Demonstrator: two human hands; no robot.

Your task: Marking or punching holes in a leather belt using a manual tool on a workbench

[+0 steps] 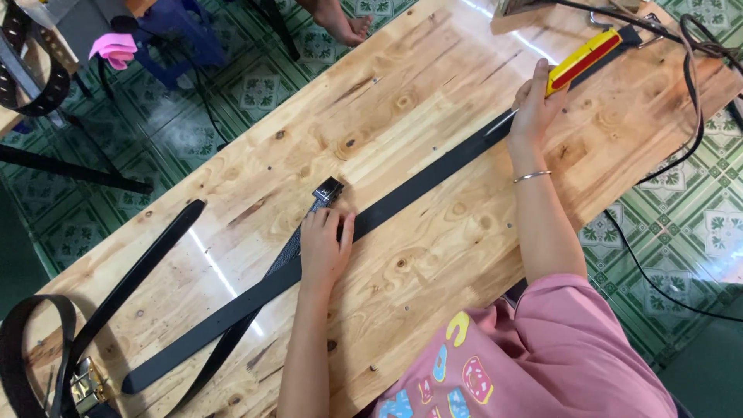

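A pale pine surface [402,101] with dark knots runs diagonally through the head view, over a green patterned tile floor [255,85]. Along its length lies a long black belt [418,190], stretched flat from the lower left end toward the upper right. A second black strap [139,271] lies beside it to the left, and a curled belt with a brass buckle [89,383] sits at the lower left corner of the surface. The person wears a pink printed shirt [542,348]. The left hand [325,248] lies open and flat, palm down, pressing the long belt onto the wood just below a small dark buckle [328,190]. The right hand [534,108], a thin bracelet [532,176] on its wrist, is closed around a yellow and red tool [584,58], whose thin metal tip [501,122] rests at the belt farther up. A black cord [689,85] loops near the upper right corner.
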